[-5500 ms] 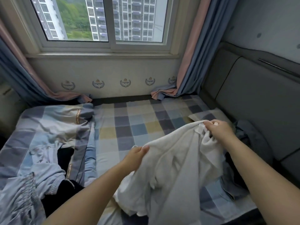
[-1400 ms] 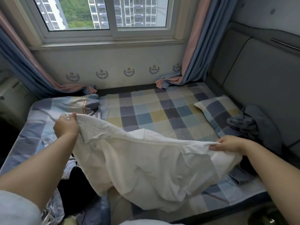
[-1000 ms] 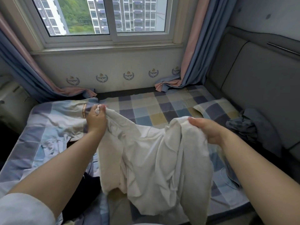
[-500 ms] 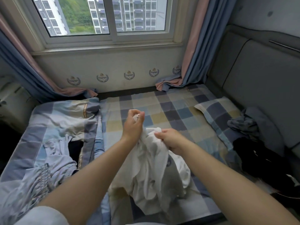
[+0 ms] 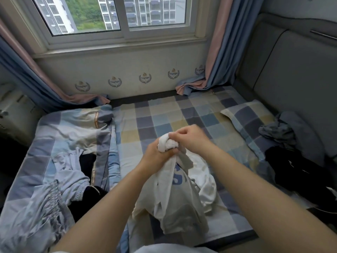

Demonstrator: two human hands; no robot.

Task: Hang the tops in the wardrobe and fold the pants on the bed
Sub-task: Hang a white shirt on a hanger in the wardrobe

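A white top (image 5: pixel 175 201) with blue lettering hangs bunched over the middle of the checked bed (image 5: pixel 160 121). My left hand (image 5: pixel 156 154) grips its gathered upper edge from below. My right hand (image 5: pixel 189 139) pinches the same bunch from above, the two hands touching. The lower part of the top drapes onto the sheet. Light blue pants (image 5: pixel 60 183) with an elastic waist lie crumpled at the left, over a dark garment (image 5: pixel 87 165). A grey garment (image 5: pixel 280 132) and a black one (image 5: pixel 295 172) lie at the right.
A checked pillow (image 5: pixel 248 117) lies at the right by the grey padded headboard (image 5: pixel 291 70). A folded quilt (image 5: pixel 73 128) covers the bed's left side. The window (image 5: pixel 116 15) and blue-pink curtains (image 5: pixel 217 52) stand behind the bed. No wardrobe is in view.
Over the last second my hands came together from wide apart, gathering the spread white top into one bunch. My right hand has moved up onto my left hand's grip.
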